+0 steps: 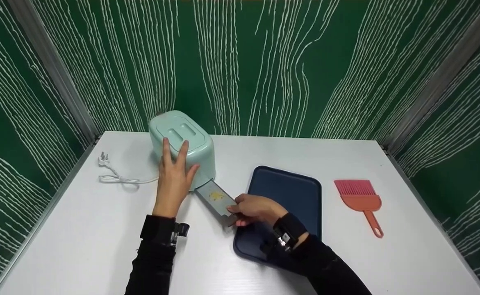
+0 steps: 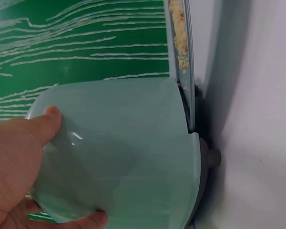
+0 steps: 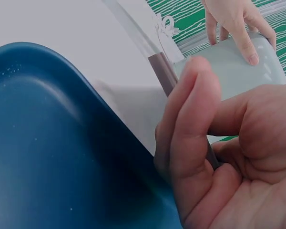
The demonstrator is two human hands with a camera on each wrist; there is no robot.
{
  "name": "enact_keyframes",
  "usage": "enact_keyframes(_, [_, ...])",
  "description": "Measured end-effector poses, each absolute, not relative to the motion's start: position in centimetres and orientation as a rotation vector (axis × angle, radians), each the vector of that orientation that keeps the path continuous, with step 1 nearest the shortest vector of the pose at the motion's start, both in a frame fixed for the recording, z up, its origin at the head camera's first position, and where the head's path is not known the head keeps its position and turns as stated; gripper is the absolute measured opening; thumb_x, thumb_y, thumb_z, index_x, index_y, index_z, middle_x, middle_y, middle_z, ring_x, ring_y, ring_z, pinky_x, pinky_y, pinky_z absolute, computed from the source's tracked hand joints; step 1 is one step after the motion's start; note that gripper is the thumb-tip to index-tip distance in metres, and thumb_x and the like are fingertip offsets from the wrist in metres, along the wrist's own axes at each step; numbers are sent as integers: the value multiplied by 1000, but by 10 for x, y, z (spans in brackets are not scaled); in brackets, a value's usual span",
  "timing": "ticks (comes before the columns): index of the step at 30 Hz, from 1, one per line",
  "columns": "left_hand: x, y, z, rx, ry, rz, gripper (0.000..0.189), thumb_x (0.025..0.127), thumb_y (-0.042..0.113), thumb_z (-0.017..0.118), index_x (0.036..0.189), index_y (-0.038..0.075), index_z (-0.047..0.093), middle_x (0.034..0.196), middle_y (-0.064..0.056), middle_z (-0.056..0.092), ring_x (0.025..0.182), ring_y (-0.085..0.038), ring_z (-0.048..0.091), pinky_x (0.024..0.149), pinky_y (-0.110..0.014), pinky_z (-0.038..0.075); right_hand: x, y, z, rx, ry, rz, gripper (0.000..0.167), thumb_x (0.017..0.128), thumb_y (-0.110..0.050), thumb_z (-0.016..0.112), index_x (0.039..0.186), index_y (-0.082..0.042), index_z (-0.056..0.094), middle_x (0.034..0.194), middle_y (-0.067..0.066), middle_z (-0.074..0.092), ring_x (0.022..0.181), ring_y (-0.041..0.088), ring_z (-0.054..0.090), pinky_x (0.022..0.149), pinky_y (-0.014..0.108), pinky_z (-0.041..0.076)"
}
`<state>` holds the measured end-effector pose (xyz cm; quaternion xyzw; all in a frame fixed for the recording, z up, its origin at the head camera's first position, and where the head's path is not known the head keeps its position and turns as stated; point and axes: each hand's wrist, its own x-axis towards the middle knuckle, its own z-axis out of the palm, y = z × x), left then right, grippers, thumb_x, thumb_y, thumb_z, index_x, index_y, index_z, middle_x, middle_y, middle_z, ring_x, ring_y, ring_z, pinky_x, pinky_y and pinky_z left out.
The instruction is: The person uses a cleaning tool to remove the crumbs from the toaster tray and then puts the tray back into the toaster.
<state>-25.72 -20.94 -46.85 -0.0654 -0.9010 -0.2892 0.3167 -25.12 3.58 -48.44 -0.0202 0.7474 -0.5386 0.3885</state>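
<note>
A mint-green toaster [image 1: 205,159] with a lid over its slots stands at the back left of the table. My left hand [image 1: 172,182] rests on it, fingers spread over the top edge and thumb against the side [image 2: 124,138]. From the toaster's lower end a flat metal crumb tray [image 1: 208,191] sticks out, with yellowish crumbs [image 1: 216,196] on it; the left wrist view also shows crumbs [image 2: 180,33] along it. My right hand [image 1: 258,207] pinches the tray's outer end, whose dark edge [image 3: 163,71] shows beside the fingers in the right wrist view.
A dark blue serving tray [image 1: 293,190] lies under and beside my right hand. Farther right lies a small brush with pink bristles [image 1: 356,187] over an orange dustpan [image 1: 362,202]. The toaster's white cord and plug [image 1: 114,177] lie left of it. Green patterned walls enclose the table.
</note>
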Motion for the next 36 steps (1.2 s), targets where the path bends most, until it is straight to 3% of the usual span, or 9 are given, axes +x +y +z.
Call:
enact_keyframes(8, [-258,-209,-468,-171,-2376,-779,68,101,29,77,161,16,48,173,-35,16,146,-62,42,106,-67,54,-249,39,-485,-68,1891,-1377,18,109,-15,62,120,0,58,85,4,61,59,5,63,54,15,52])
enact_keyframes(17, [-258,-209,-469,-175,-2369,-749,68,101,30,77,161,15,48,172,-35,18,143,-64,45,101,-69,56,-247,43,-481,-91,1906,-1356,15,109,-17,63,113,-3,59,82,3,60,58,4,63,54,15,52])
enact_keyframes(36, [-256,-209,-468,-172,-2383,-756,68,101,29,76,161,15,47,173,-35,16,142,-64,46,99,-67,58,-241,54,-482,-109,1925,-1321,18,110,-15,60,119,0,57,81,3,62,57,4,62,52,15,51])
